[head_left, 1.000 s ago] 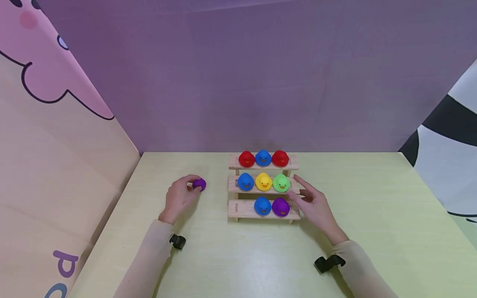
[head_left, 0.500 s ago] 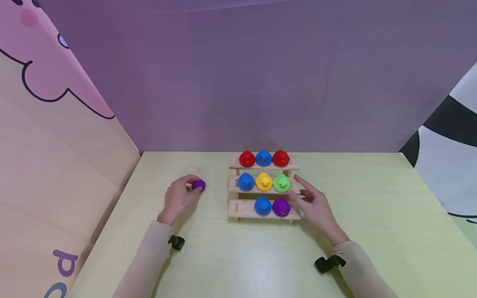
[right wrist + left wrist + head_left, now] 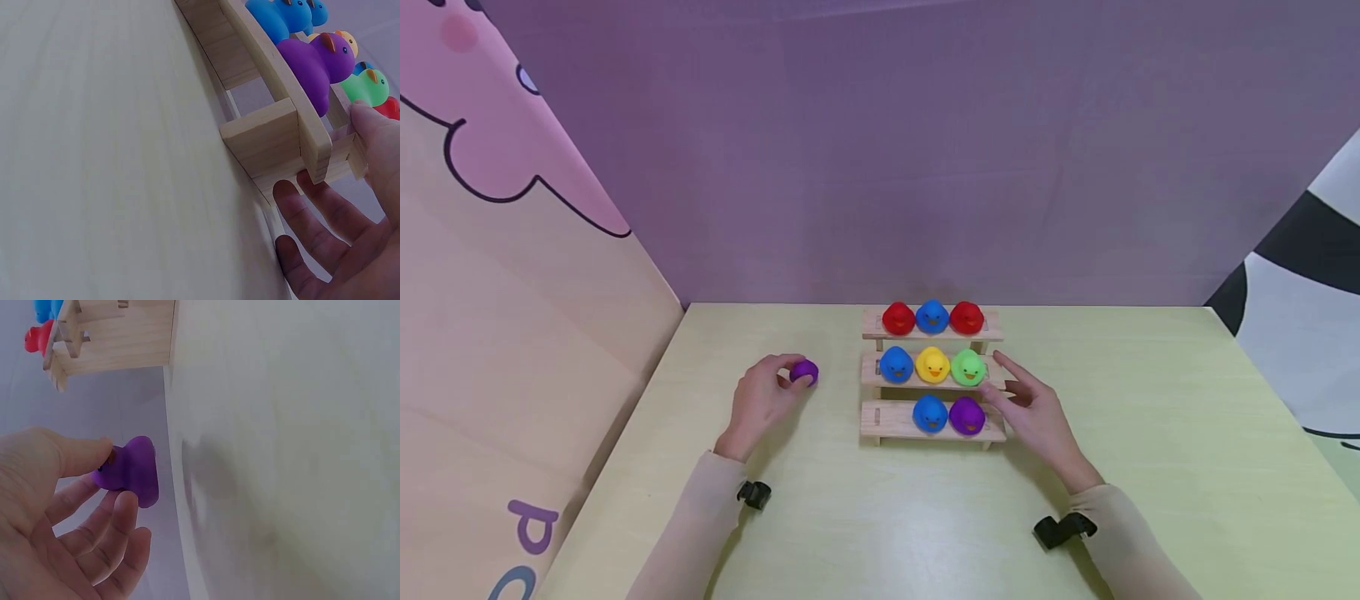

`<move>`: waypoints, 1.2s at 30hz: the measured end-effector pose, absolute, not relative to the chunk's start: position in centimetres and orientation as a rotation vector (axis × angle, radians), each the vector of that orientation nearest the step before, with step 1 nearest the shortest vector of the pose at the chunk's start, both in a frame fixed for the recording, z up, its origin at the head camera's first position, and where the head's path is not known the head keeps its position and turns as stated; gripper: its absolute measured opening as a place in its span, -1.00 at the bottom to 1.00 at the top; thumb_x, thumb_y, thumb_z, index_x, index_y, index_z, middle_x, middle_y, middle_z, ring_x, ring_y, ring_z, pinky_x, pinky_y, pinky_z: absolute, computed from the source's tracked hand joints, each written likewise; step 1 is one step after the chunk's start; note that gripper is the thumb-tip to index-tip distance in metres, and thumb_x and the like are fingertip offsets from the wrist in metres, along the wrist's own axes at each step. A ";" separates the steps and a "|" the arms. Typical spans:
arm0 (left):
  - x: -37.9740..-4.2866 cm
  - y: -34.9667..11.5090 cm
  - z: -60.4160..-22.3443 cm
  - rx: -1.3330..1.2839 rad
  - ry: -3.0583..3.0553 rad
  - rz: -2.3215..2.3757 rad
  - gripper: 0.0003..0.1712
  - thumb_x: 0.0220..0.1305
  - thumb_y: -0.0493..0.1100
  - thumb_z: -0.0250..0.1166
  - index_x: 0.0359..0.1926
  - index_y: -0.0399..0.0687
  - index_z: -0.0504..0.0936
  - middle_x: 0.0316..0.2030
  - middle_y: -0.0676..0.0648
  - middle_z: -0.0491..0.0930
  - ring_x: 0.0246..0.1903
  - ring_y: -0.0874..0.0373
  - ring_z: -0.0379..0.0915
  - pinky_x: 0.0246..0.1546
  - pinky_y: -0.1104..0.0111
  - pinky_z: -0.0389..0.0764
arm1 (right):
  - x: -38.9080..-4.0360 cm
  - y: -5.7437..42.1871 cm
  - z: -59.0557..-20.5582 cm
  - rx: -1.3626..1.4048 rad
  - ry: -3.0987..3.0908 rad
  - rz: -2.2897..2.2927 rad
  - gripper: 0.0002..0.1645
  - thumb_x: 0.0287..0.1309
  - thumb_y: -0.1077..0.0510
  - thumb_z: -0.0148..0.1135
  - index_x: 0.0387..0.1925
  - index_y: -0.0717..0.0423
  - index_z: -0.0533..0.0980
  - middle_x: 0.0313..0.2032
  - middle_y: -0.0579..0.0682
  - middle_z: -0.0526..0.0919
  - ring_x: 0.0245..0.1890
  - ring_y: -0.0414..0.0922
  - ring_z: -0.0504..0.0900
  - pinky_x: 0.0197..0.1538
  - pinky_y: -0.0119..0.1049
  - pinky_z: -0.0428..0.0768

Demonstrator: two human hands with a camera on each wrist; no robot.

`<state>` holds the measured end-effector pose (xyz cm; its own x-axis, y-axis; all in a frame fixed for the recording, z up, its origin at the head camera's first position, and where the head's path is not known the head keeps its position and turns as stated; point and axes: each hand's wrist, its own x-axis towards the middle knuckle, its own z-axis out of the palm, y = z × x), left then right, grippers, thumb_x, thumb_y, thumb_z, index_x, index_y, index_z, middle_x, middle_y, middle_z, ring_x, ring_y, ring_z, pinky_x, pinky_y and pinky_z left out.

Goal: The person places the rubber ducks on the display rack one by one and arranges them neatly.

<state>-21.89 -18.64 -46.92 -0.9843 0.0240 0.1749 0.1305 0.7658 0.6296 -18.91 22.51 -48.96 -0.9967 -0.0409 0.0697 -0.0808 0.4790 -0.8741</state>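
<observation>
My left hand (image 3: 763, 400) pinches a purple rubber duck (image 3: 139, 472) between thumb and fingers, to the left of a three-step wooden stand (image 3: 891, 422). The left wrist view shows this duck above the table, lying sideways in that picture. At the stand's right end is my right hand (image 3: 1037, 421), fingers spread, its thumb by the middle step close to a green duck (image 3: 369, 87). On the lowest step sit a blue duck (image 3: 930, 414) and another purple duck (image 3: 315, 65), with bare wood at the left of that step.
A yellow duck (image 3: 932, 365) and a blue duck (image 3: 897, 365) share the middle step with the green one. Two red ducks flank a blue duck (image 3: 932, 317) on the top step. A purple backdrop (image 3: 880, 167) rises behind the table (image 3: 865, 517).
My left hand, still pinching the purple duck, has shifted very slightly toward the stand in the last half second. My right hand keeps its place, and the ducks on the steps stay put.
</observation>
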 end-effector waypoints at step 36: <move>-18.7 -15.9 -45.2 -0.392 -2.645 -1.093 -0.60 0.41 -0.09 0.46 0.21 -0.02 0.77 0.02 -0.09 0.80 -0.29 0.15 0.64 -0.27 0.35 0.70 | -18.9 22.5 -48.8 0.101 -2.671 1.599 -0.17 0.50 -0.14 0.28 0.66 -0.16 0.23 0.47 0.32 0.47 0.25 0.28 0.66 -0.03 -0.60 0.60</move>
<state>-18.69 -15.87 -45.21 -0.9319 0.1498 0.3304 0.3394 0.6817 0.6481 -18.89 22.50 -48.85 -0.9975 -0.0420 0.0563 -0.0694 0.4710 -0.8794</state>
